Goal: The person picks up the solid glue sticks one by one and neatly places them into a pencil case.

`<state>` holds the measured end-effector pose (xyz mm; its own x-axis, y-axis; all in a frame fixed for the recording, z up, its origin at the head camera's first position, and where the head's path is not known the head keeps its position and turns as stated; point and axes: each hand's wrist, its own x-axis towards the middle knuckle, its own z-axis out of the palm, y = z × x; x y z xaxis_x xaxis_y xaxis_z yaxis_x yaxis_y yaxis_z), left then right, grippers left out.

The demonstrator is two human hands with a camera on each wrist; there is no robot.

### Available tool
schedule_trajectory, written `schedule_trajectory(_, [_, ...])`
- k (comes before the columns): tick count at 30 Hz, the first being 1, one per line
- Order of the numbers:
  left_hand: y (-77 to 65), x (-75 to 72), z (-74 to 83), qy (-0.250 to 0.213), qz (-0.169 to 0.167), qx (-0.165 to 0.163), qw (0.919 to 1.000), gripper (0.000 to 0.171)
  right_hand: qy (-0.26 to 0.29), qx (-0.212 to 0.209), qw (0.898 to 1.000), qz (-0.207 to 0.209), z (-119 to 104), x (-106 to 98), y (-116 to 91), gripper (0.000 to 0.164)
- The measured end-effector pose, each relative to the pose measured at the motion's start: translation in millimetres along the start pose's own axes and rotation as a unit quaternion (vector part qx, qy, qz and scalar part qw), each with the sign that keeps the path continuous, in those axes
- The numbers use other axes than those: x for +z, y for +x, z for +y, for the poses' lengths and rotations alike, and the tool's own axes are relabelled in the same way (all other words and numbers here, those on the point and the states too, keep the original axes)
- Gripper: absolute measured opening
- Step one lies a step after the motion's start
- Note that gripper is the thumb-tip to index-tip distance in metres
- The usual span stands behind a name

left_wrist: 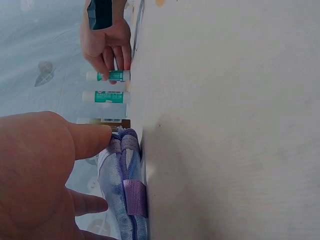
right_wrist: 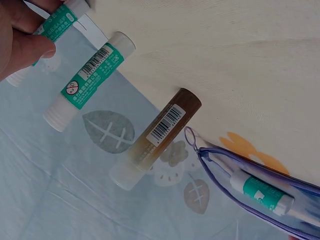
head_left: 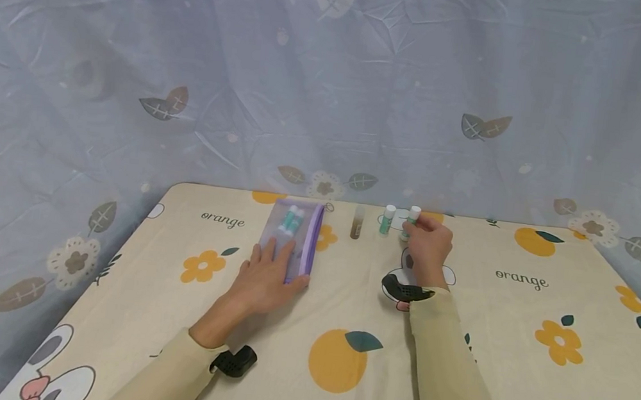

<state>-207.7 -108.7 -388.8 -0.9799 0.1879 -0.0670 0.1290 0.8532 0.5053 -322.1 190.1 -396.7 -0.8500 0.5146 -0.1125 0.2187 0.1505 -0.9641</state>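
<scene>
My left hand [head_left: 266,285] rests with extended fingers on the near part of a translucent mesh zip pouch [head_left: 311,241] with purple edging. Two white-and-green glue sticks [head_left: 293,220] show inside it, beyond the fingertips. In the left wrist view the thumb [left_wrist: 92,140] lies at the pouch's near corner. My right hand [head_left: 430,246] pinches a white-and-green glue stick [head_left: 414,214] between thumb and fingers, upright at the far side of the table. Just left of it a similar glue stick [head_left: 387,220] stands upright. A brown glue stick [head_left: 357,223] with a clear cap stands between that one and the pouch.
A cream cloth [head_left: 357,300] printed with oranges and flowers covers the table. Behind its far edge hangs a grey-blue curtain [head_left: 331,85] with leaf prints. In the right wrist view a zipper pull loop [right_wrist: 189,136] sticks out from the pouch's corner.
</scene>
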Motion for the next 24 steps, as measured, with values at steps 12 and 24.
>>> schedule_trajectory(12, [-0.1,0.5,0.1,0.006,0.001,0.001,1.0000,0.082,0.012,-0.001,1.000,0.004,-3.9,-0.8,-2.9,0.043])
schedule_trajectory(24, [-1.1,-0.4,1.3,0.006,0.001,0.000,1.0000,0.082,0.025,-0.038,0.999,0.019,-16.3,-5.5,-4.6,0.042])
